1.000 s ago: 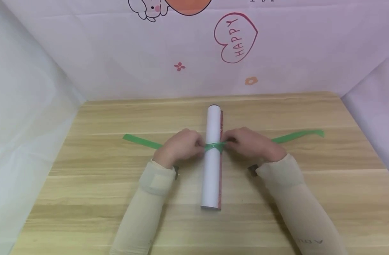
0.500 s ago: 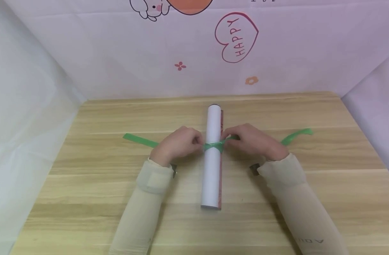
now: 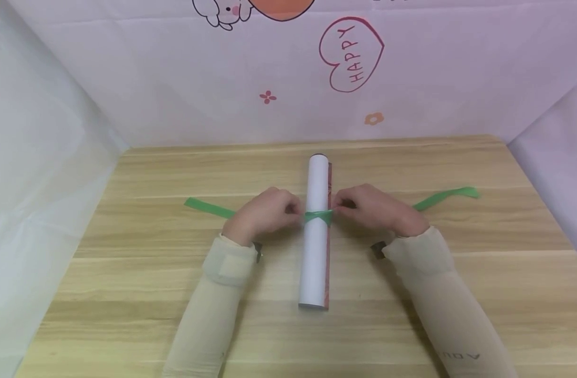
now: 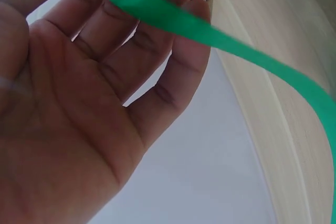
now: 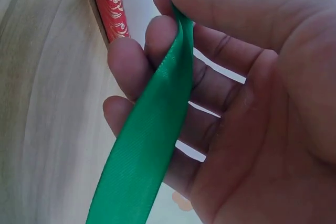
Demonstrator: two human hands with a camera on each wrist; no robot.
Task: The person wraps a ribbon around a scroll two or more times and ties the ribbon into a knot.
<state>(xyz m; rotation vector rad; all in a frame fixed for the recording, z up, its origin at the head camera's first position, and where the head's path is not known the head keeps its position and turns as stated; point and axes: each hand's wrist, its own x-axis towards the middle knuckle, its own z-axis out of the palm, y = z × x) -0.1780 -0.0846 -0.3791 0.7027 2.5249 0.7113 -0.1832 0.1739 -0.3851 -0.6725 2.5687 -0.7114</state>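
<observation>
My left hand (image 3: pixel 264 212) and right hand (image 3: pixel 375 210) flank a white paper roll (image 3: pixel 315 231) lying lengthwise on the wooden counter (image 3: pixel 127 273), its far end toward the pink backdrop (image 3: pixel 175 79). A green ribbon (image 3: pixel 318 216) crosses the roll's middle. Right wrist view: my thumb and fingers (image 5: pixel 173 30) are clamped on the ribbon beside the roll, whose inner face shows red with gold print. Left wrist view: the ribbon passes over my curled fingers (image 4: pixel 157 35); the pinch itself lies out of frame. The free ribbon ends trail outward over the counter, left (image 3: pixel 208 208) and right (image 3: pixel 446 194).
</observation>
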